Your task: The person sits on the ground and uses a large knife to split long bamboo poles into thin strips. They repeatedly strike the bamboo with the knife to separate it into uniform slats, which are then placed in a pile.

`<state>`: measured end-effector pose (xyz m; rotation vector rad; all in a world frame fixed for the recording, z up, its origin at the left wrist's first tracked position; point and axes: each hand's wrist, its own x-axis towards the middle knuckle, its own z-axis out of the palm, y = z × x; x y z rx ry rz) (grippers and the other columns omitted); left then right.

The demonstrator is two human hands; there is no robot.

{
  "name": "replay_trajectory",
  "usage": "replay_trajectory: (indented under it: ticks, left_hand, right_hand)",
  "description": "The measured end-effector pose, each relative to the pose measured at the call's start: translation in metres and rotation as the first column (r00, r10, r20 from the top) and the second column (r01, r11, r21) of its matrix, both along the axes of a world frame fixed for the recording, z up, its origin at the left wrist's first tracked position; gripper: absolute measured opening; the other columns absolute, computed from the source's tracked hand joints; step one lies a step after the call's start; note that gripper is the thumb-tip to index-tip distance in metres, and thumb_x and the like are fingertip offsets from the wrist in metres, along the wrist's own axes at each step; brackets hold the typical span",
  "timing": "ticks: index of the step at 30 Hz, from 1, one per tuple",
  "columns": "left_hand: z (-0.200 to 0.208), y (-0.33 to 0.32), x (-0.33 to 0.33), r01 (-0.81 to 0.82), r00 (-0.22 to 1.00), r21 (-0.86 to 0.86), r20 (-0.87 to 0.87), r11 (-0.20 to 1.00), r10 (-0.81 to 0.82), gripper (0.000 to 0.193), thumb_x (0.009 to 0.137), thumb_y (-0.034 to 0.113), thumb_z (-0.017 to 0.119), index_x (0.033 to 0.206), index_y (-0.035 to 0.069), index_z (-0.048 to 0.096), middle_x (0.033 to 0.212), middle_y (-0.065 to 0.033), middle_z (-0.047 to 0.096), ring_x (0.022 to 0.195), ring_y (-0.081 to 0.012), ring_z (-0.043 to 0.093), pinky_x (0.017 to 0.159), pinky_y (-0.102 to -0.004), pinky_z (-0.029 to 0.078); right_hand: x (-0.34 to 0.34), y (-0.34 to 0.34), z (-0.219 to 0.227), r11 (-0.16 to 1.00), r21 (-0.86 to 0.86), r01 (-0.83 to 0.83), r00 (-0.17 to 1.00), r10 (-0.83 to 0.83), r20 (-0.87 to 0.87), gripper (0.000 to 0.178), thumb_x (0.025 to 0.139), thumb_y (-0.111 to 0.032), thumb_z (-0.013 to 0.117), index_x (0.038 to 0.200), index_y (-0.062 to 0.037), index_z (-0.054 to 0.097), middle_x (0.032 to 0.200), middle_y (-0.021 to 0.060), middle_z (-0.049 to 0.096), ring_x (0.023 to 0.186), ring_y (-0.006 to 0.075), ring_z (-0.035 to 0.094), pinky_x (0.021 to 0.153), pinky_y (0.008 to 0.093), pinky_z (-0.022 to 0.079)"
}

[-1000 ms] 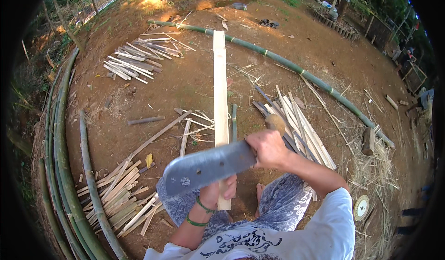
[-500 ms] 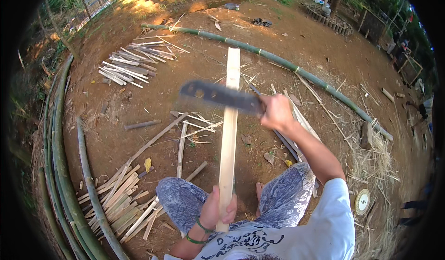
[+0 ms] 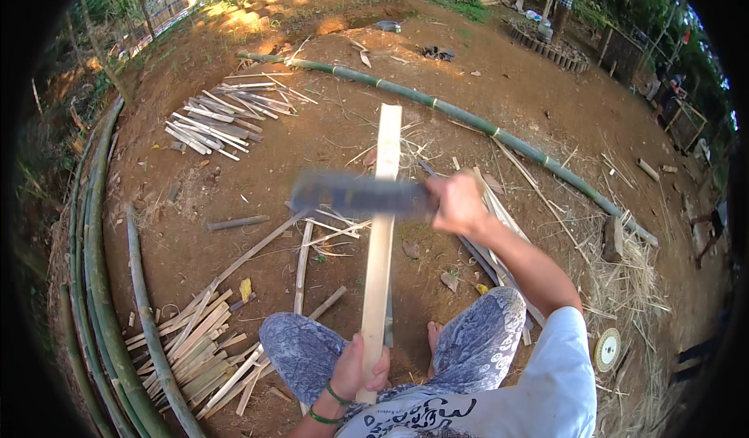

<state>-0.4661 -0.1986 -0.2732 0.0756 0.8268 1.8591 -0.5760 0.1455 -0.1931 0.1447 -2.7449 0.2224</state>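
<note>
My left hand (image 3: 359, 368) is wrapped round the lower end of a long, pale split bamboo slat (image 3: 379, 270), which slants up and away from my lap. In my right hand (image 3: 460, 204) is the handle of a dark, broad-bladed machete (image 3: 343, 194). Its blade lies crosswise over the slat's upper half and is smeared by motion. I cannot tell whether the edge bites into the slat or only passes along it. The slat stands between my bent knees, in patterned trousers (image 3: 304, 344).
Split bamboo pieces (image 3: 195, 352) lie piled at the near left, with another stack (image 3: 218, 118) farther off. Green bamboo poles (image 3: 101, 282) run down the left side. One long pole (image 3: 437, 104) curves across the back. Shavings (image 3: 624, 274) and a round disc (image 3: 607, 350) are at right.
The machete has dropped slightly toward me along the slat, its blade now more level. The slat's far end sits lower in view, and my left hand still grips its near end.
</note>
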Motion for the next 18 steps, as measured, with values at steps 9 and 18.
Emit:
replay_trajectory:
  ticks: [9,18]
  left_hand:
    - [0.011,-0.006,0.01,0.011,0.994,-0.066,-0.104,0.998,-0.018,0.059,0.104,0.06,0.024,0.126,0.008,0.042,0.068,-0.0051,0.043,0.042,-0.0121,0.04,0.039,-0.027,0.037]
    - [-0.004,-0.011,0.009,0.062,0.996,0.002,-0.07,0.998,-0.062,0.059,0.105,0.057,0.024,0.134,0.007,0.035,0.068,-0.006,0.043,0.043,-0.013,0.04,0.039,-0.0269,0.036]
  right_hand:
    - [-0.003,0.016,0.02,0.99,0.035,0.136,0.985,-0.139,0.101,0.021,0.063,-0.014,0.067,0.082,-0.0052,0.067,0.073,0.0164,0.07,0.067,0.0321,0.07,0.066,0.0445,0.059]
    - [0.0,0.021,0.009,0.998,-0.028,0.05,0.997,-0.048,0.061,0.021,0.063,-0.014,0.068,0.081,-0.0027,0.067,0.071,0.0162,0.069,0.064,0.0308,0.069,0.065,0.0434,0.059]
